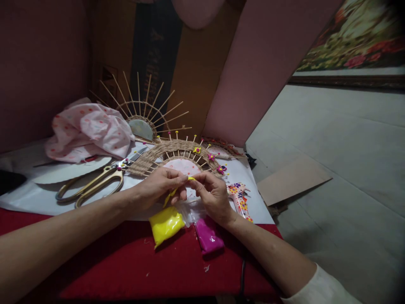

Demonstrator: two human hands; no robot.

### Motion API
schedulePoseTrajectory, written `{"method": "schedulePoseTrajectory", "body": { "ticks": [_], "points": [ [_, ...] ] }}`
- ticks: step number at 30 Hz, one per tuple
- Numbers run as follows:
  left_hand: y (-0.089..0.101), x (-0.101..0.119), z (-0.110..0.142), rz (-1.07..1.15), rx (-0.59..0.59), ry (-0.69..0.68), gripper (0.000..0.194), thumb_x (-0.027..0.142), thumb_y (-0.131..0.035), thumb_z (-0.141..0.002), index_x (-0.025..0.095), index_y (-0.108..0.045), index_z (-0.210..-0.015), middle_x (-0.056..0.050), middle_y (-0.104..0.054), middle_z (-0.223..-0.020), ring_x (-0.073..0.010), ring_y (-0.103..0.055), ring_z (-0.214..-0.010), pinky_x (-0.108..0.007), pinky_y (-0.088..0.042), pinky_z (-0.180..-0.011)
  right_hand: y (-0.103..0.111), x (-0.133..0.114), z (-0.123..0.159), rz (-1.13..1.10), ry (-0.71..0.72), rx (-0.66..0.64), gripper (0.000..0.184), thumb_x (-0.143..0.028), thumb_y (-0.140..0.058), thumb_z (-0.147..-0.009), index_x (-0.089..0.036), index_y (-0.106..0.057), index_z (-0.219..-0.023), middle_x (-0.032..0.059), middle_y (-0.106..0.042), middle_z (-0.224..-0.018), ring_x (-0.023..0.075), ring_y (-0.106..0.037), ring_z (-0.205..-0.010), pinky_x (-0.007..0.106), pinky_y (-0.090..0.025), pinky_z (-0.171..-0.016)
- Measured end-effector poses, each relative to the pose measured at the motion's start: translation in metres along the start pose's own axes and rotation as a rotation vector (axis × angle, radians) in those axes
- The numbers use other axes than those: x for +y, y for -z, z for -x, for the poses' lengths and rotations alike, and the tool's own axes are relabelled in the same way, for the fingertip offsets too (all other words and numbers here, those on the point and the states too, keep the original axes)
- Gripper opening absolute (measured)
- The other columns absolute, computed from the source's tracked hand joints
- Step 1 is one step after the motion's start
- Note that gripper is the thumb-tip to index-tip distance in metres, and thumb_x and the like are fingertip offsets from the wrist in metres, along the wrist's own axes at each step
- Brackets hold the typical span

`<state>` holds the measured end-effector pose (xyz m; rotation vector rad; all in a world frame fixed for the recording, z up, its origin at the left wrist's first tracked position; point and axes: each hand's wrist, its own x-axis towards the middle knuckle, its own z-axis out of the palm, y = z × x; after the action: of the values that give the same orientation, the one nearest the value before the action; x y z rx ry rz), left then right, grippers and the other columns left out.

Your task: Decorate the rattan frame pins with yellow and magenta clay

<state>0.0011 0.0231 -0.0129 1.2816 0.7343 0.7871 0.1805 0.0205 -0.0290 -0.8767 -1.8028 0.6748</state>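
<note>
My left hand (164, 185) and my right hand (212, 195) meet at the middle of the table, fingertips pinched on a small piece of yellow clay (191, 178). More of the yellow strip (170, 197) hangs below my left fingers. Just behind my hands lies a woven half-round fan (148, 157) of twine and sticks, with yellow and magenta beads on the stick tips and small clay flowers (211, 157) on its right side. Under my hands rest a yellow clay packet (166, 226) and a magenta clay packet (209, 237).
Gold-handled scissors (101, 181) lie left of the fan. Behind them is a crumpled dotted cloth (91, 131). A second stick fan (141, 126) leans against a cardboard box (196, 84). A flower-patterned glue gun (241, 202) lies right, near the white sheet's edge.
</note>
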Motion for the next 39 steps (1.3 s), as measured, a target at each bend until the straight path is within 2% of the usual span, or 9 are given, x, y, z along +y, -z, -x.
{"method": "schedulePoseTrajectory", "body": {
  "ticks": [6,10,13,20,25,28,33,39],
  "points": [
    [-0.0071,0.0042,0.0022,0.114,0.006,0.018,0.034,0.045,-0.051,-0.086,0.012,-0.059,-0.086,-0.009,-0.065,-0.067,-0.01,-0.051,-0.045,-0.022,-0.033,-0.044,0.0001,-0.0007,-0.0002,0.014,-0.017,0.016,0.015,-0.03,-0.057,-0.086,-0.017,-0.063,-0.088,0.0003,-0.059,-0.073,0.0092,-0.05,-0.058,0.023,-0.042,-0.053],
    [-0.0089,0.0052,0.0023,0.147,0.045,0.027,0.019,0.028,-0.064,-0.078,0.013,-0.054,-0.084,-0.007,-0.065,-0.067,-0.012,-0.054,-0.052,-0.023,-0.035,-0.048,0.0001,-0.0011,-0.0007,0.021,-0.017,0.057,0.013,-0.029,-0.058,-0.085,-0.017,-0.062,-0.086,-0.0002,-0.058,-0.071,0.0094,-0.049,-0.056,0.023,-0.042,-0.052],
    [-0.008,0.0042,0.0015,0.115,0.054,0.02,0.018,0.02,-0.067,-0.072,0.014,-0.051,-0.08,-0.006,-0.066,-0.067,-0.0117,-0.055,-0.051,-0.023,-0.035,-0.047,0.0001,-0.0004,-0.0008,0.03,-0.017,0.054,0.012,-0.028,-0.057,-0.085,-0.017,-0.061,-0.086,-0.0004,-0.058,-0.071,0.0095,-0.05,-0.056,0.024,-0.043,-0.052],
    [-0.0056,0.0016,0.0004,0.04,0.032,-0.012,0.015,0.024,-0.064,-0.076,0.014,-0.052,-0.079,-0.006,-0.068,-0.067,-0.0099,-0.054,-0.046,-0.021,-0.032,-0.043,-0.0007,0.0013,0.0004,0.012,-0.001,0.024,0.017,-0.029,-0.061,-0.083,-0.018,-0.06,-0.096,0.0025,-0.063,-0.081,0.0117,-0.055,-0.066,0.026,-0.047,-0.062],
    [-0.004,-0.0008,0.0,0.061,-0.01,0.006,0.02,0.027,-0.065,-0.077,0.012,-0.056,-0.088,-0.01,-0.069,-0.077,-0.0113,-0.057,-0.05,-0.023,-0.036,-0.047,0.0002,-0.0009,-0.0001,0.034,-0.012,-0.006,0.012,-0.028,-0.058,-0.085,-0.017,-0.064,-0.087,0.0012,-0.061,-0.075,0.0101,-0.051,-0.06,0.024,-0.043,-0.055],
    [-0.0056,0.0004,0.0013,0.105,0.009,0.031,0.027,0.033,-0.064,-0.079,0.013,-0.057,-0.095,-0.01,-0.068,-0.079,-0.0125,-0.058,-0.056,-0.024,-0.04,-0.051,0.0004,-0.0014,-0.0006,0.033,-0.015,0.012,0.012,-0.028,-0.058,-0.086,-0.018,-0.064,-0.087,0.0004,-0.06,-0.073,0.0096,-0.05,-0.058,0.024,-0.042,-0.054],
    [-0.0064,0.0009,0.0019,0.151,0.052,0.018,0.025,0.037,-0.063,-0.08,0.013,-0.058,-0.083,-0.009,-0.067,-0.076,-0.0134,-0.059,-0.057,-0.024,-0.04,-0.051,0.0002,-0.001,-0.0009,0.029,-0.024,0.053,0.012,-0.028,-0.058,-0.085,-0.018,-0.063,-0.087,0.0004,-0.059,-0.073,0.0098,-0.05,-0.058,0.024,-0.043,-0.053],
    [-0.0015,-0.001,-0.0027,0.009,0.032,0.048,0.025,0.032,-0.071,-0.072,0.012,-0.058,-0.077,-0.01,-0.071,-0.073,-0.0112,-0.058,-0.046,-0.022,-0.037,-0.045,0.0002,0.0001,-0.0005,0.048,-0.021,0.044,0.011,-0.028,-0.057,-0.085,-0.018,-0.061,-0.085,0.0008,-0.059,-0.074,0.01,-0.05,-0.058,0.024,-0.043,-0.053]
  ]
}}
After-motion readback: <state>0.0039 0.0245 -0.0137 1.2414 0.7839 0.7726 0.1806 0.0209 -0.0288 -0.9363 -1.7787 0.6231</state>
